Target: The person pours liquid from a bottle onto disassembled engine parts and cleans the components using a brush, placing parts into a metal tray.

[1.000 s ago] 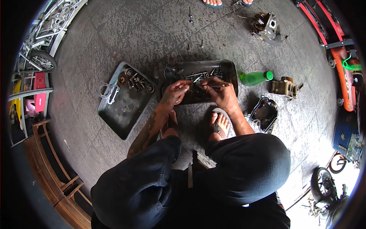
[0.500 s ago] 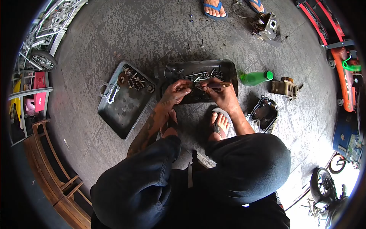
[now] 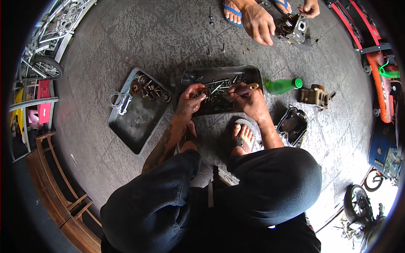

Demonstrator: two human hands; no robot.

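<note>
Over the near side of a black tray (image 3: 223, 111), my left hand (image 3: 190, 101) pinches a small dark metal part whose kind I cannot make out. My right hand (image 3: 253, 105) is closed around a brush (image 3: 245, 89) with a dark handle and a pale, holed end; its tip points left toward the other hand, a short gap away. Bolts (image 3: 217, 87) and other small metal pieces lie in the tray beyond my hands.
To the left, a second tray (image 3: 136, 135) holds springs (image 3: 147, 92) and rings. A green bottle (image 3: 283, 86), an engine block (image 3: 314, 98) and a cover (image 3: 292, 125) are at right. A co-worker's hand (image 3: 259, 24) hangs near another engine part (image 3: 292, 29).
A co-worker's two hands have come into view at the top. My hands have moved slightly apart, and the brush handle has turned, its pale end now showing.
</note>
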